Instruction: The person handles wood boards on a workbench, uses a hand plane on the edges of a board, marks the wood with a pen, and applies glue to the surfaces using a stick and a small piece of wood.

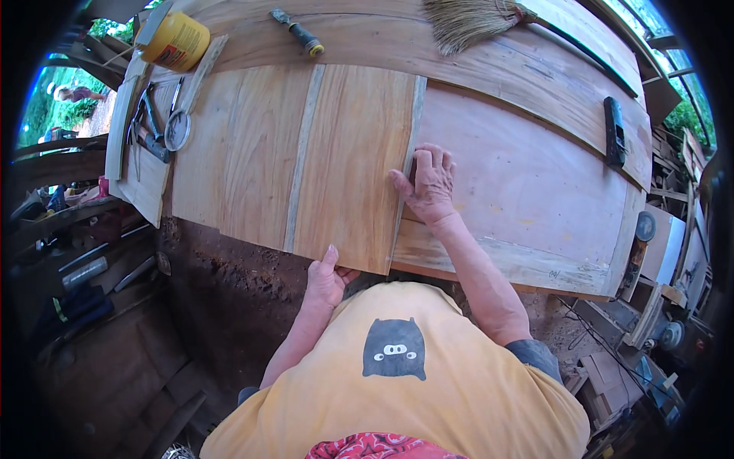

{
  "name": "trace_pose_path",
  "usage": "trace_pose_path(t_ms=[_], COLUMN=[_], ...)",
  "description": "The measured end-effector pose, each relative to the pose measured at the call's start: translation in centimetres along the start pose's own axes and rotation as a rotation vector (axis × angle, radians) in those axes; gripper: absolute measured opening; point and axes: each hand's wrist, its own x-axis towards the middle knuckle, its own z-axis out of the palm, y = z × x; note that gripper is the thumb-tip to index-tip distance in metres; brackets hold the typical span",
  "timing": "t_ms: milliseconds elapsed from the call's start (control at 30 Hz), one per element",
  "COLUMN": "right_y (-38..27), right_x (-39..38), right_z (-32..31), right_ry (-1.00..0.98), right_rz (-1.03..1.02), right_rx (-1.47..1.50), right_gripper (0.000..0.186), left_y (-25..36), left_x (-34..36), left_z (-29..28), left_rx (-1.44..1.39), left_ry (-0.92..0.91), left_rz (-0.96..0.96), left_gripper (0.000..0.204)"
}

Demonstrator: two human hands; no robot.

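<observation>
A wide wooden board (352, 153) with pale strips along its long sides lies on the workbench, reaching to its near edge. My left hand (329, 279) grips the board's near edge, thumb on top and fingers partly hidden underneath. At the right side of the board rests my right hand (430, 183). Its thumb lies spread on the board's face, while its bent fingers lie past the pale strip, over a lighter flat panel (527, 180). Left of this board are more wooden boards (245, 153), side by side.
Along the far side are a yellow tub (177, 40), a chisel-like hand tool (298, 34) and a straw brush (474, 23). Pliers (148, 115) and a round lid (177, 130) lie at left. A dark narrow tool (614, 131) sits at right. Scrap wood (612, 382) clutters the lower right.
</observation>
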Motion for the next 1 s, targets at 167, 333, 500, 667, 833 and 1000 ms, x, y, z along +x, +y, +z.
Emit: trace_pose_path(t_ms=[167,333,500,667,833,1000], right_y=[0.1,-0.1,0.0,-0.2,-6.4,-14.2], right_x=[0.3,0.6,0.6,1.6,6.1,7.3], right_z=[-0.4,-0.8,-0.7,-1.8,-10.2,-17.3], right_ry=[-0.039,-0.038,-0.052,0.102,0.214,0.274], right_rz=[0.038,0.042,0.039,-0.066,-0.522,-0.855], right_rx=[0.072,0.088,0.088,0.178,-0.008,-0.076], right_gripper=[0.057,0.054,0.055,0.072,0.106,0.091], left_y=[-0.2,-0.4,-1.3,0.9,9.5,19.1], left_x=[-0.5,-0.5,-2.1,-4.4,-11.1,-18.9], left_z=[1.1,1.7,3.7,3.7,1.6,2.3], left_rx=[-0.008,-0.004,-0.091,-0.157,0.363,0.95], left_ry=[0.068,0.103,0.139,0.009,0.001,-0.036], left_rz=[0.04,0.092,0.247,0.459,0.854,1.35], left_gripper=[0.054,0.056,0.045,0.037,0.027,0.025])
